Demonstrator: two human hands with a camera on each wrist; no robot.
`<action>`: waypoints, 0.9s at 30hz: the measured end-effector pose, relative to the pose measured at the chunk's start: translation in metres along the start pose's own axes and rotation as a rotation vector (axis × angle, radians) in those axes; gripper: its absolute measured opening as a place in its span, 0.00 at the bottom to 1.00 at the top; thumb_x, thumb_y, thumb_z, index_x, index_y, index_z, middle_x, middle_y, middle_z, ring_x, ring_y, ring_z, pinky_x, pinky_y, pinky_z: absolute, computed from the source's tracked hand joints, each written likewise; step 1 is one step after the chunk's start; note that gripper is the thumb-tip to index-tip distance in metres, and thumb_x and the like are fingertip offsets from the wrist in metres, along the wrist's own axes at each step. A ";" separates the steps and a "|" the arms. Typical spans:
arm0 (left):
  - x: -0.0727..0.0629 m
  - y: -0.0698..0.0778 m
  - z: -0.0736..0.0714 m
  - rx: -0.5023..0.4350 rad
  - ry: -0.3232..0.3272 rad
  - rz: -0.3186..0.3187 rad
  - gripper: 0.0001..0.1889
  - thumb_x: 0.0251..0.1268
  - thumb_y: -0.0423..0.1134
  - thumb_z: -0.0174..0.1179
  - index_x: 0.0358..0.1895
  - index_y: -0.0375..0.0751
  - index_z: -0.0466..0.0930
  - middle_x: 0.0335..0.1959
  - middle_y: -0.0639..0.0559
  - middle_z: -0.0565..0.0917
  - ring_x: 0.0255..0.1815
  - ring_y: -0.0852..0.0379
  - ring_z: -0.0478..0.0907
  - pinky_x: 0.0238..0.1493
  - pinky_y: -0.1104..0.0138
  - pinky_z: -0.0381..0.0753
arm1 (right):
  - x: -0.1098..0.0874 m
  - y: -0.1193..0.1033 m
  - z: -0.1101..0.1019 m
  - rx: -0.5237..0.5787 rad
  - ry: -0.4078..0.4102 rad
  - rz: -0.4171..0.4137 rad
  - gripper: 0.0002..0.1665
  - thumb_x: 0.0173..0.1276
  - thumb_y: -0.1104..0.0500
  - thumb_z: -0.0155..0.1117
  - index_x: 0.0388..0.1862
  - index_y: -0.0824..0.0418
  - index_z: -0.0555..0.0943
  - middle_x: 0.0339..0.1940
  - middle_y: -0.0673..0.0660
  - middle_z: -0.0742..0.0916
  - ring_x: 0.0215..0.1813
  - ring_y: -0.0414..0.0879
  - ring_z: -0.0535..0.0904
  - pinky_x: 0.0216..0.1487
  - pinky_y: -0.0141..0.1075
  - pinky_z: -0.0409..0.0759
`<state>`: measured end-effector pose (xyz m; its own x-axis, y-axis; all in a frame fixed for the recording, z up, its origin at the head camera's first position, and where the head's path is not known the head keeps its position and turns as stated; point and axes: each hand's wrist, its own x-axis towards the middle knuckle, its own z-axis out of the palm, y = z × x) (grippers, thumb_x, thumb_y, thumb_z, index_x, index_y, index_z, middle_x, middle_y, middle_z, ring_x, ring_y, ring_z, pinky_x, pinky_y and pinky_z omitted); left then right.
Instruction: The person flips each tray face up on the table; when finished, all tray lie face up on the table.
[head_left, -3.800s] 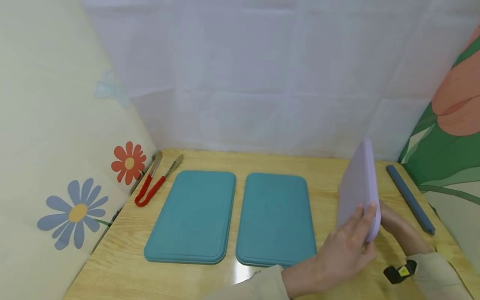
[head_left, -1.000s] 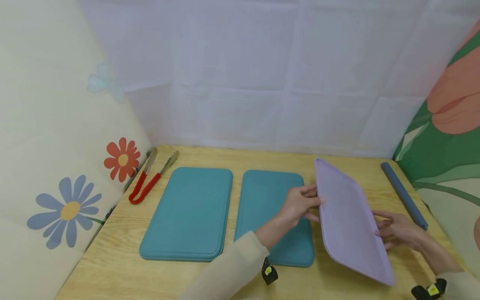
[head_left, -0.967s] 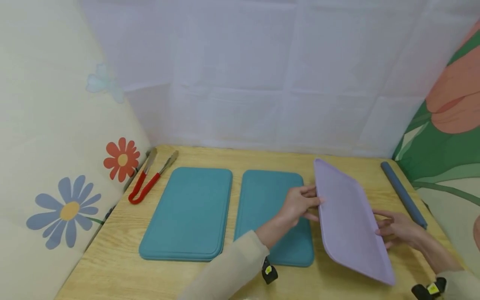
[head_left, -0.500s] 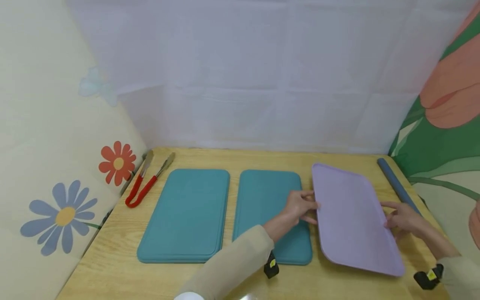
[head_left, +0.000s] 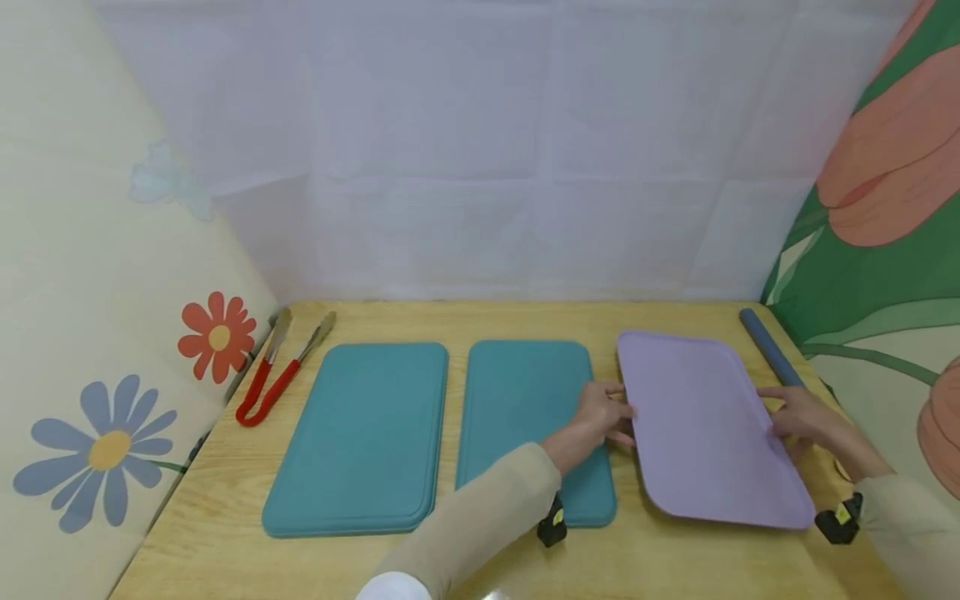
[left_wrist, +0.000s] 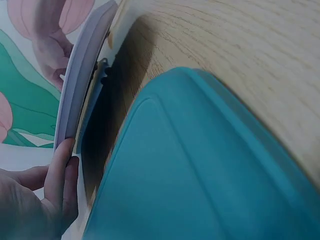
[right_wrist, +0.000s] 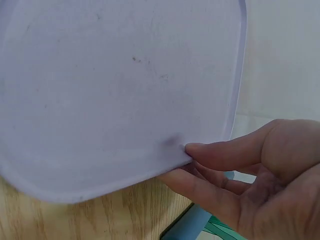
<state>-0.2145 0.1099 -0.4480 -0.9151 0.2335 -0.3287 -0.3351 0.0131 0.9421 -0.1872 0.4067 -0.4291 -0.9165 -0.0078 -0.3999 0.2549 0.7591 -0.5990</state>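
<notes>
A lavender tray (head_left: 712,429) with a low rim is held at the right of the table, hollow side up. My left hand (head_left: 596,412) pinches its left long edge, and my right hand (head_left: 802,421) pinches the right one. In the right wrist view, the right thumb lies over the tray's rim (right_wrist: 110,185) with fingers beneath. The left wrist view shows the tray side-on (left_wrist: 82,75), above a dark shadow on the table. Close under my left forearm lies a teal rounded rectangle (head_left: 528,408) like an upturned tray.
A similar teal piece (head_left: 360,433) lies further left. Tongs with red handles (head_left: 258,392) stand spread at the back left. Behind my right hand lies a slate-blue bar (head_left: 768,346) along the table's right edge. White cloth (head_left: 450,150) hangs behind the wooden table (head_left: 262,567).
The tray stood on edge earlier; my hands have since turned it hollow side up, and over the last second tilted it flatter and lower. The head view has shifted slightly right.
</notes>
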 end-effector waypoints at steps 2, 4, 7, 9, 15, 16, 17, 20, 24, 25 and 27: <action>0.000 0.000 0.002 0.022 0.005 -0.003 0.24 0.54 0.14 0.59 0.57 0.24 0.75 0.40 0.38 0.81 0.34 0.37 0.85 0.22 0.56 0.84 | 0.002 0.000 -0.001 -0.006 -0.005 0.018 0.41 0.55 0.74 0.54 0.67 0.83 0.53 0.21 0.54 0.73 0.25 0.46 0.73 0.22 0.42 0.82; 0.001 0.001 0.004 0.035 0.013 -0.011 0.23 0.54 0.14 0.58 0.57 0.24 0.75 0.38 0.37 0.82 0.33 0.36 0.84 0.22 0.56 0.84 | 0.004 0.000 -0.003 -0.016 -0.009 0.033 0.41 0.54 0.74 0.54 0.67 0.83 0.53 0.23 0.55 0.74 0.26 0.46 0.73 0.23 0.41 0.82; 0.006 0.001 0.007 0.053 0.021 -0.043 0.23 0.54 0.14 0.58 0.57 0.24 0.76 0.32 0.36 0.83 0.31 0.36 0.84 0.23 0.55 0.84 | 0.007 0.000 -0.006 -0.041 -0.007 0.050 0.41 0.54 0.75 0.55 0.67 0.83 0.54 0.27 0.59 0.76 0.28 0.47 0.75 0.23 0.41 0.82; 0.010 -0.001 0.009 0.068 0.018 -0.056 0.24 0.54 0.14 0.58 0.57 0.25 0.75 0.30 0.35 0.83 0.28 0.37 0.84 0.23 0.55 0.84 | 0.008 0.000 -0.007 -0.056 -0.004 0.059 0.41 0.54 0.76 0.56 0.67 0.83 0.55 0.29 0.61 0.76 0.29 0.48 0.75 0.23 0.41 0.82; 0.022 -0.010 0.011 0.167 -0.014 -0.034 0.23 0.51 0.13 0.56 0.55 0.23 0.76 0.29 0.34 0.80 0.19 0.41 0.82 0.17 0.59 0.83 | 0.009 -0.002 -0.008 -0.083 0.005 0.068 0.41 0.53 0.75 0.57 0.67 0.82 0.56 0.29 0.62 0.75 0.26 0.47 0.75 0.22 0.39 0.82; 0.022 -0.010 0.012 0.192 -0.018 -0.022 0.22 0.51 0.12 0.56 0.53 0.22 0.77 0.27 0.34 0.80 0.19 0.40 0.82 0.17 0.59 0.82 | 0.008 -0.002 -0.008 -0.089 0.009 0.069 0.41 0.53 0.75 0.57 0.67 0.83 0.56 0.29 0.62 0.75 0.26 0.47 0.75 0.22 0.39 0.82; 0.021 -0.009 0.012 0.217 -0.021 -0.005 0.19 0.51 0.12 0.55 0.49 0.21 0.78 0.25 0.34 0.79 0.18 0.40 0.82 0.16 0.60 0.82 | 0.008 -0.002 -0.009 -0.095 0.012 0.072 0.41 0.53 0.75 0.58 0.67 0.82 0.55 0.29 0.62 0.75 0.26 0.47 0.75 0.22 0.39 0.82; 0.016 -0.004 0.015 0.305 -0.007 0.033 0.14 0.51 0.12 0.53 0.41 0.21 0.80 0.20 0.37 0.78 0.19 0.39 0.82 0.16 0.61 0.82 | 0.008 -0.003 -0.009 -0.118 0.024 0.073 0.42 0.53 0.76 0.59 0.67 0.82 0.56 0.29 0.63 0.76 0.25 0.47 0.76 0.22 0.39 0.82; 0.014 -0.001 0.018 0.431 0.018 0.083 0.11 0.51 0.12 0.51 0.34 0.23 0.80 0.16 0.40 0.77 0.17 0.41 0.82 0.14 0.63 0.81 | 0.009 -0.004 -0.009 -0.120 0.030 0.074 0.42 0.52 0.75 0.58 0.67 0.83 0.55 0.28 0.63 0.76 0.24 0.47 0.76 0.22 0.39 0.82; 0.014 -0.001 0.018 0.461 0.021 0.089 0.11 0.52 0.13 0.50 0.33 0.24 0.80 0.16 0.40 0.77 0.17 0.42 0.82 0.14 0.64 0.80 | 0.009 -0.004 -0.009 -0.115 0.032 0.078 0.42 0.52 0.75 0.57 0.67 0.83 0.55 0.27 0.62 0.76 0.23 0.46 0.76 0.22 0.39 0.82; 0.017 -0.002 0.019 0.516 0.026 0.102 0.11 0.53 0.13 0.50 0.32 0.25 0.80 0.15 0.41 0.77 0.16 0.45 0.81 0.13 0.65 0.80 | 0.008 -0.004 -0.008 -0.099 0.040 0.085 0.43 0.52 0.75 0.57 0.67 0.83 0.54 0.25 0.60 0.76 0.22 0.46 0.76 0.21 0.39 0.82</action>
<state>-0.2247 0.1325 -0.4539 -0.9446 0.2349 -0.2292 -0.0959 0.4704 0.8772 -0.1982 0.4092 -0.4248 -0.9051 0.0835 -0.4169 0.3020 0.8164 -0.4922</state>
